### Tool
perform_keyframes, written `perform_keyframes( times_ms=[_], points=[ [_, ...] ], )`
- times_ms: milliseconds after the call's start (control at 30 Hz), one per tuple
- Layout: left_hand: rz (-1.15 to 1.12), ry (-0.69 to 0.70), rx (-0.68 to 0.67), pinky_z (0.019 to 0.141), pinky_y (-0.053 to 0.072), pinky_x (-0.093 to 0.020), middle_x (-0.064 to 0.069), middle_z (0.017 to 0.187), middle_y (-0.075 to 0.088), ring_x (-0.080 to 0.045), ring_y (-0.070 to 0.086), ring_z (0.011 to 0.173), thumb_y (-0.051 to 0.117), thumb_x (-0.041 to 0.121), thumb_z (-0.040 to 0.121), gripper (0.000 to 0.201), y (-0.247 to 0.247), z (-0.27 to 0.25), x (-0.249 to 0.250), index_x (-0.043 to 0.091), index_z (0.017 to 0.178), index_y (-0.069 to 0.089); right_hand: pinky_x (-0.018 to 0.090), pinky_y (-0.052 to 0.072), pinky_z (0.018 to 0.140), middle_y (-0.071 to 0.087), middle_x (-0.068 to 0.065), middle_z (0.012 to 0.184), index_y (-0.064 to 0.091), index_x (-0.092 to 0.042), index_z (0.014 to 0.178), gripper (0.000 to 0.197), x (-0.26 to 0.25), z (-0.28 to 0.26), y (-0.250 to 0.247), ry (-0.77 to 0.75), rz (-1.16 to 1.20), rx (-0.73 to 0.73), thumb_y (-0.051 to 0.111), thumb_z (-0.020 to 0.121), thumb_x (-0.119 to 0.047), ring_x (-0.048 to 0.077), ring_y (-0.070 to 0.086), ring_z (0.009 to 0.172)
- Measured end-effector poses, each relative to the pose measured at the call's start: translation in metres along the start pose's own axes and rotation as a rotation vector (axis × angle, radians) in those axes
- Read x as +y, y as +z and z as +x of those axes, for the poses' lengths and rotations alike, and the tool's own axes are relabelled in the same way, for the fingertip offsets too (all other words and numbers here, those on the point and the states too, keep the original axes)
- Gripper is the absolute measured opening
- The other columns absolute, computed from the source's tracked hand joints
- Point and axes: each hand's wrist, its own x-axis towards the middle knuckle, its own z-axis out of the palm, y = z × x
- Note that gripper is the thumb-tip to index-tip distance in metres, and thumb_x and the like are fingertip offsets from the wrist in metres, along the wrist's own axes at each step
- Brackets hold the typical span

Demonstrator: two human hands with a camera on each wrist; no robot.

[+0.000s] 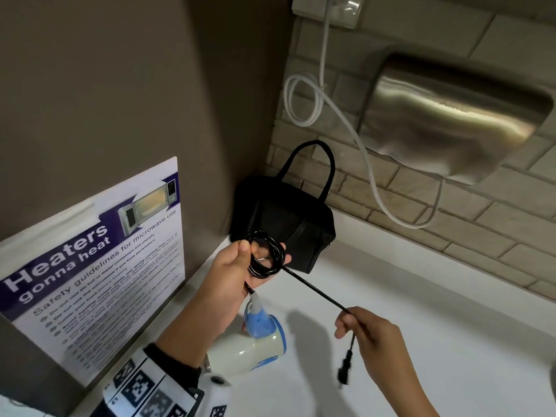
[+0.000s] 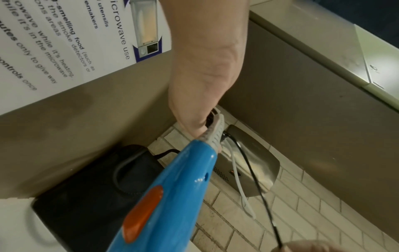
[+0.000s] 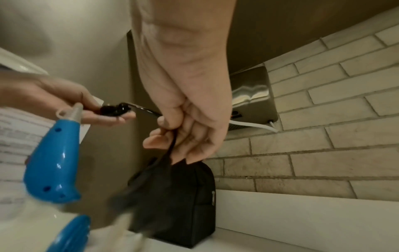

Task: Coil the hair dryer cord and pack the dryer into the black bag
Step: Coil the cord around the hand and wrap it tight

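My left hand (image 1: pixel 240 263) holds several loops of the black cord (image 1: pixel 266 257) in its palm, above the white counter. The blue and cream hair dryer (image 1: pixel 255 341) hangs below that hand by its grey strain relief (image 2: pixel 213 134). A straight run of cord (image 1: pixel 316 291) leads down to my right hand (image 1: pixel 361 329), which pinches it near the end. The black plug (image 1: pixel 344 371) dangles under the right hand. The black bag (image 1: pixel 285 224) stands zipped in the corner behind the coil, its handles (image 1: pixel 313 164) upright.
A steel hand dryer (image 1: pixel 457 115) is mounted on the brick wall (image 1: pixel 451 221) at right, its white cable (image 1: pixel 325 94) looping down from a socket. A microwave safety poster (image 1: pixel 93 266) leans on the left wall. The white counter (image 1: pixel 421 326) stretches out below.
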Motion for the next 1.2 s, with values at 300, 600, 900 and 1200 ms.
perform_keyframes(
  times_ms=[300, 600, 900, 1200],
  points=[
    [0.048, -0.075, -0.088, 0.102, 0.046, -0.046, -0.023, 0.104, 0.071, -0.032, 0.069, 0.100, 0.025, 0.020, 0.105, 0.037, 0.017, -0.009, -0.013, -0.009, 0.103, 0.048, 0.009, 0.038, 0.052, 0.052, 0.003, 0.080, 0.069, -0.017, 0.079, 0.026, 0.022, 0.035, 0.018, 0.154, -0.099, 0.228, 0.051, 0.096, -0.011, 0.015, 0.055, 0.051],
    [0.334, -0.067, 0.034, 0.101, 0.040, -0.043, 0.011, 0.099, 0.073, -0.025, 0.059, 0.113, 0.032, 0.032, 0.103, 0.034, 0.013, -0.008, -0.026, 0.024, 0.084, 0.060, 0.017, 0.058, 0.062, 0.064, 0.010, 0.082, 0.064, 0.005, 0.086, 0.029, -0.006, 0.054, 0.028, 0.600, 1.258, 0.121, 0.045, 0.099, -0.013, 0.015, 0.066, 0.076],
    [0.338, -0.087, 0.015, 0.077, 0.041, -0.029, -0.005, 0.111, 0.069, -0.022, 0.054, 0.092, 0.036, 0.042, 0.099, 0.041, 0.010, -0.007, -0.030, 0.037, 0.070, 0.065, 0.026, 0.059, 0.051, 0.066, 0.014, 0.084, 0.062, 0.005, 0.088, 0.021, -0.028, 0.055, 0.022, 0.827, 1.663, 0.059, 0.044, 0.097, -0.001, 0.020, 0.070, 0.059],
    [-0.111, -0.190, -0.166, 0.101, 0.040, -0.027, -0.009, 0.126, 0.065, -0.016, 0.060, 0.118, 0.027, 0.020, 0.104, 0.040, 0.015, -0.011, -0.025, 0.000, 0.121, 0.056, 0.027, 0.058, 0.048, 0.064, 0.018, 0.084, 0.059, 0.005, 0.094, 0.022, -0.032, 0.046, 0.034, 0.920, 1.855, -0.017, 0.037, 0.095, 0.006, 0.025, 0.070, 0.064]
  ],
)
